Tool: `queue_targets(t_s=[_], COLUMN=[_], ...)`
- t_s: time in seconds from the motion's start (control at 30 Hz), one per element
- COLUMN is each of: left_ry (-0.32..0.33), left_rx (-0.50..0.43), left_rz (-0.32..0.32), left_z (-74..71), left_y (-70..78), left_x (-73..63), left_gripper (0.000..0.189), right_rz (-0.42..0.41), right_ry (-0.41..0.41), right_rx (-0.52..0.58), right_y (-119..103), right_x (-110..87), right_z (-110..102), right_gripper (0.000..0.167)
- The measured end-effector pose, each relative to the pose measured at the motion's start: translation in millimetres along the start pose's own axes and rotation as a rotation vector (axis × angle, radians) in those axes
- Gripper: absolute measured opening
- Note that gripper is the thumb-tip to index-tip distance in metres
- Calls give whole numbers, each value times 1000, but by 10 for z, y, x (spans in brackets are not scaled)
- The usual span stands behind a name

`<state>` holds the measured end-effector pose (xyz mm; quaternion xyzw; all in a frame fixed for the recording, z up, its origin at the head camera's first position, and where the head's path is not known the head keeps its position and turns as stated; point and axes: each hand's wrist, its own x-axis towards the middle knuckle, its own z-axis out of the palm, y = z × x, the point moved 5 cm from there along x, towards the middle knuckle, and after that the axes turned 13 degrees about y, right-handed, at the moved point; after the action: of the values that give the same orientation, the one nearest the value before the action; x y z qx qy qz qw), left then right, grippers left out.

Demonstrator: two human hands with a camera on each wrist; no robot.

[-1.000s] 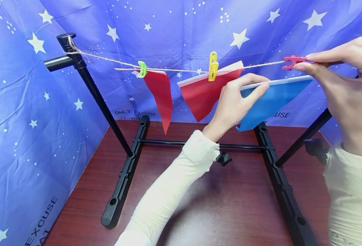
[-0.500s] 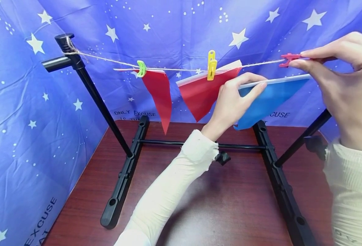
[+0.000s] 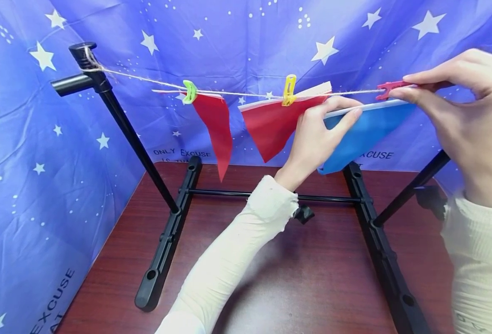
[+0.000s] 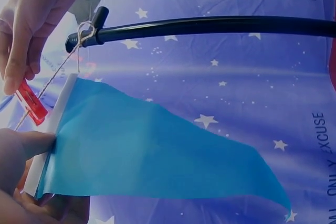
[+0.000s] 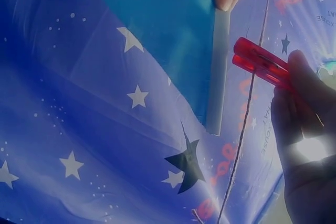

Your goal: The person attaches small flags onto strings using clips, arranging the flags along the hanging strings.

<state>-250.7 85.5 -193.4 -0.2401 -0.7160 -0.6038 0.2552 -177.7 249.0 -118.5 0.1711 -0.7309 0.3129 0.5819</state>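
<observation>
In the head view, my left hand (image 3: 313,137) pinches the white top edge of a blue pennant (image 3: 365,134) between thumb and fingers. My right hand (image 3: 475,120) pinches the handle end of a red clothespin (image 3: 385,91), whose jaws reach the string (image 3: 350,93) just above the pennant's edge. In the right wrist view, the clothespin (image 5: 257,61) crosses the string, with a gap between its tip and the white edge. The pennant (image 4: 136,140) spreads broadly across the left wrist view, its point toward the lower right.
A green clip (image 3: 190,92) and a yellow clip (image 3: 289,90) hold two red pennants (image 3: 218,134) on the string left of my hands. The string is tied to a black stand post (image 3: 135,144). Below are the stand's feet (image 3: 156,278) on a dark wooden table (image 3: 271,297).
My right hand has shifted slightly left with the clothespin, and the string now sits a little lower there. The yellow clip has tilted. My left hand still holds the blue pennant.
</observation>
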Motion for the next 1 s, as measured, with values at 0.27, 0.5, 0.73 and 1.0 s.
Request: queue_targets(t_s=[0.27,0.5,0.73,1.0], left_ry=[31,38,35,57], left_rx=[-7,-25,-57,-85], left_rz=[9,15,34,18], left_z=[14,29,47,66], left_y=[35,66,94,110], left_x=[0,-1,-8,-17], left_gripper=[27,27,28,26], right_rz=[-19,-37,-40,-53], right_ry=[-43,-55,-61,-63], right_rx=[-24,-38,-35,-55], right_y=[-21,-34,-43,-44], right_x=[-9,-22,-32,-48], right_z=[-13,-28,-30,-28], right_gripper=[18,19,18,20])
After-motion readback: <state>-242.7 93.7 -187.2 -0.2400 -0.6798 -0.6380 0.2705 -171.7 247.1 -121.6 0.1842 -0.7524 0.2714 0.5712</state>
